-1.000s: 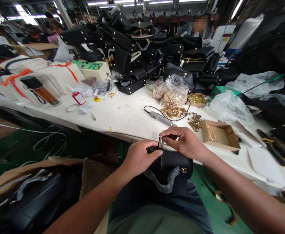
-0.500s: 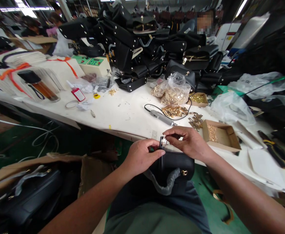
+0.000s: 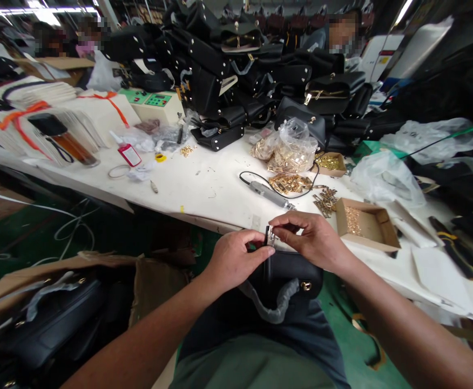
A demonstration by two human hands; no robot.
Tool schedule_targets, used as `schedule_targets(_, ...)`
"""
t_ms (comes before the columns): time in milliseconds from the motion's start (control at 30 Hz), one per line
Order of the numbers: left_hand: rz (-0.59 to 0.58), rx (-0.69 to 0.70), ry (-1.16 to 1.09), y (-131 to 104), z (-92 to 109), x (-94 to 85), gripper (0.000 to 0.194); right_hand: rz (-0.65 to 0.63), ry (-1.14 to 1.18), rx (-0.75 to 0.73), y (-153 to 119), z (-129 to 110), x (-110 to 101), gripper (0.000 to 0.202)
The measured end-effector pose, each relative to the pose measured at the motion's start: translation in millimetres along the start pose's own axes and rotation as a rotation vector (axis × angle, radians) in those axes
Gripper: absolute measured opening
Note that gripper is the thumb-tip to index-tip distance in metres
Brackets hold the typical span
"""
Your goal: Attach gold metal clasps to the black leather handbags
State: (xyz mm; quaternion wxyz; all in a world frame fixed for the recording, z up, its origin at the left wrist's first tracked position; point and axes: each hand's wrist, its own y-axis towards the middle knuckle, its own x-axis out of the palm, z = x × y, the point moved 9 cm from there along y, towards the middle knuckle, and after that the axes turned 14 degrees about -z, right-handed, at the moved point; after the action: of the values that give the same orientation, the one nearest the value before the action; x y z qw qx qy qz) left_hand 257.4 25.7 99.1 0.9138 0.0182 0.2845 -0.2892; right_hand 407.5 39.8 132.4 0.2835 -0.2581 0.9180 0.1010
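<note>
A black handbag (image 3: 295,273) rests on my lap against the table edge, its handle (image 3: 275,310) wrapped in clear plastic. My left hand (image 3: 236,256) pinches the bag's narrow black strap (image 3: 267,265) between thumb and fingers. At the strap's upper end sits a shiny metal clasp piece (image 3: 270,235). My right hand (image 3: 307,237) grips that piece from the right with thumb and forefinger, close to my left fingertips. The piece lies against the strap end; whether it is fixed there I cannot tell.
A grey electric screwdriver (image 3: 271,194) with a black cord lies ahead, near loose gold fittings (image 3: 289,184). At the right are a cardboard tray (image 3: 376,224) and pliers (image 3: 459,251). Black handbags (image 3: 208,81) are piled behind. A carton (image 3: 155,292) of bags stands at lower left.
My right hand has shifted slightly left, bringing the metal piece from beside the strap end up against it. My left hand keeps its hold on the strap.
</note>
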Motion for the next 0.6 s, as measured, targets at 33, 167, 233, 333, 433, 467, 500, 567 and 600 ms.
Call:
schedule_targets(33, 0.008, 0.005, 0.001, 0, 1, 0.1, 0.013, 0.003, -0.010, -0.003, 0, -2, 0, 0.015)
schedule_targets(167, 0.033, 0.008, 0.023, -1, 4, 1.2, 0.011, 0.009, -0.030, -0.009, -1, -8, 2, 0.016)
schedule_targets(233, 0.044, 0.008, 0.035, -2, 5, 1.2, 0.010, 0.015, -0.011, 0.004, -2, -6, 3, 0.014)
schedule_targets(333, 0.052, 0.011, 0.041, -1, 7, 0.8, 0.009, 0.033, 0.071, 0.050, -4, 3, 1, 0.016)
schedule_targets(433, 0.056, 0.010, 0.034, 0, 7, 0.2, 0.010, -0.040, 0.236, 0.105, -5, 13, 7, 0.028)
schedule_targets(467, 0.059, 0.009, 0.032, 0, 7, -0.1, 0.010, -0.080, 0.292, 0.114, -5, 14, 10, 0.028)
schedule_targets(500, 0.062, 0.008, 0.033, 0, 7, -0.2, 0.009, -0.114, 0.338, 0.120, -5, 13, 13, 0.027)
schedule_targets(567, 0.065, 0.005, 0.041, -1, 7, -0.2, 0.009, -0.139, 0.386, 0.129, -6, 11, 14, 0.025)
schedule_targets(600, 0.066, 0.001, 0.048, -1, 8, -0.1, 0.009, -0.139, 0.391, 0.131, -7, 9, 14, 0.024)
